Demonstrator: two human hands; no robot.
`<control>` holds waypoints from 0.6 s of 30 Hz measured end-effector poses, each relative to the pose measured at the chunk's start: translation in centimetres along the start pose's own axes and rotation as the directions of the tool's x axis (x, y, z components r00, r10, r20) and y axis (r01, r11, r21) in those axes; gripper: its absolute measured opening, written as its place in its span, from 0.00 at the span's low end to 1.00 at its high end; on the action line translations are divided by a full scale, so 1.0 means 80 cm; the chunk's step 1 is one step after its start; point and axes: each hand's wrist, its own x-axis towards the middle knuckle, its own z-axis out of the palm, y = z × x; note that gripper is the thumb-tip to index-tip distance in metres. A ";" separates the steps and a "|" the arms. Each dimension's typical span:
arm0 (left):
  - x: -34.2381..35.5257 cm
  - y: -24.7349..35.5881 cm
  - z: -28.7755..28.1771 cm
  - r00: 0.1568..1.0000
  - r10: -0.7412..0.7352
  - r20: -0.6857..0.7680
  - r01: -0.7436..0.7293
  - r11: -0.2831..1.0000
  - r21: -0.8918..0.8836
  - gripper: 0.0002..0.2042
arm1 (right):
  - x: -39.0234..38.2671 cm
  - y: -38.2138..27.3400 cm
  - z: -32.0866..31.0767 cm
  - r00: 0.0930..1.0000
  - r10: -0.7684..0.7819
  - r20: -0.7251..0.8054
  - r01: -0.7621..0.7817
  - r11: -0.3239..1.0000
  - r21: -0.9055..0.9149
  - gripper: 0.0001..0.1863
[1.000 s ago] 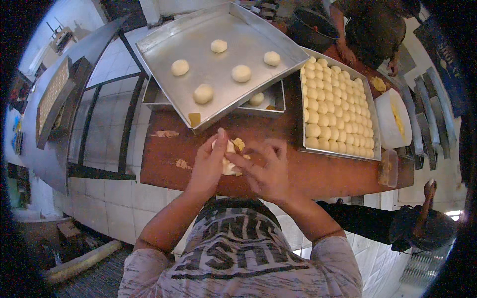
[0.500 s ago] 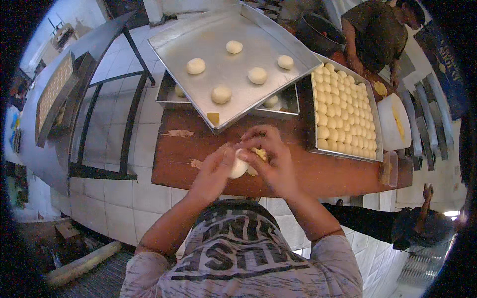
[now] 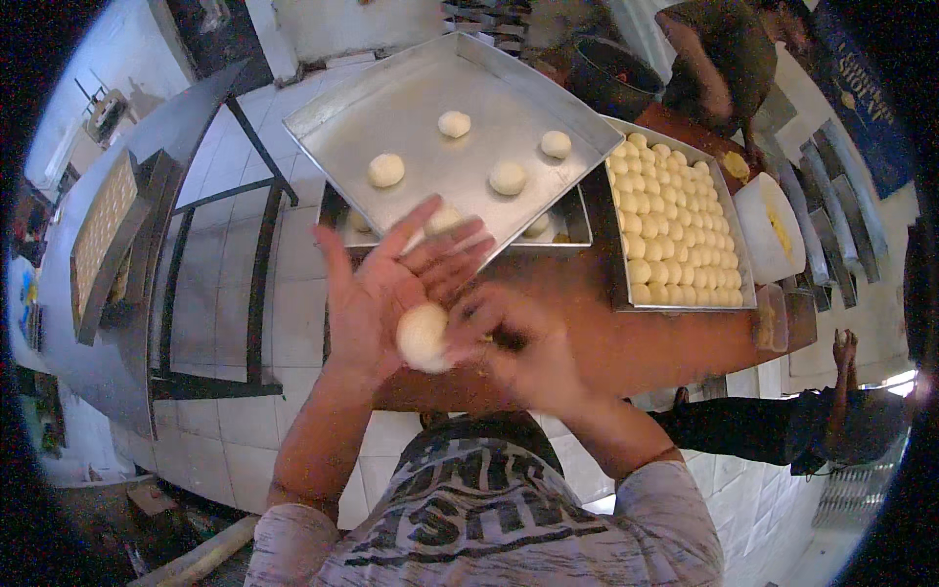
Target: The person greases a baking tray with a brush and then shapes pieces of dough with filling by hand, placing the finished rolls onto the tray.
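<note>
A round, pale dough ball [image 3: 424,337] rests against the palm of my left hand [image 3: 377,303], whose fingers are spread and stretched toward the tray. My right hand [image 3: 523,347] is close against the ball's right side; its fingers are smeared by motion, so their grip cannot be made out. Just beyond my hands, a large metal tray [image 3: 323,127] sits at an angle with several spaced dough balls, such as the one at its right [image 3: 556,145]. My left fingers partly cover the nearest of them.
Under the angled tray is another metal tray [image 3: 587,220] on the brown table [image 3: 626,342]. A tray of tightly packed dough balls [image 3: 675,225] stands right, beside a white tub [image 3: 773,230] and a clear container [image 3: 773,318]. A co-worker [image 3: 719,64] is at the far right; another person [image 3: 831,426] stands near right.
My left hand has opened out, palm showing, and moved left and forward with the dough ball. My right hand has shifted slightly down. The yellow filling seen between my hands is now hidden.
</note>
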 end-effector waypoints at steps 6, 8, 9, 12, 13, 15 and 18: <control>0.058 -0.044 0.015 0.952 0.305 0.012 -0.169 0.492 0.854 0.27 | 0.054 0.017 -0.048 0.859 0.501 -0.108 -0.245 0.587 0.772 0.07; 0.080 -0.046 0.014 0.928 0.368 -0.060 -0.089 0.375 0.923 0.21 | 0.069 0.026 -0.075 0.779 0.626 0.033 -0.537 0.640 0.549 0.12; 0.091 -0.045 0.012 0.915 0.381 -0.134 -0.028 0.392 0.920 0.16 | 0.074 0.031 -0.087 0.865 0.500 -0.053 -0.444 0.808 0.387 0.13; 0.130 -0.045 0.004 0.856 0.386 -0.343 0.213 0.340 0.916 0.12 | 0.088 0.044 -0.123 0.980 -0.060 -0.191 -0.002 0.951 -0.310 0.23; 0.143 -0.046 0.000 0.879 0.424 -0.217 0.105 0.272 0.956 0.14 | 0.096 0.048 -0.133 0.983 -0.180 -0.044 0.141 0.882 -0.450 0.24; 0.171 -0.050 -0.006 0.893 0.446 0.053 -0.118 0.117 0.986 0.16 | 0.119 0.055 -0.151 0.883 -0.350 0.313 0.468 0.611 -0.638 0.27; 0.220 -0.044 -0.024 0.832 0.506 0.227 -0.107 -0.255 0.961 0.18 | 0.186 0.079 -0.186 0.932 -0.359 0.052 0.343 0.827 -0.446 0.28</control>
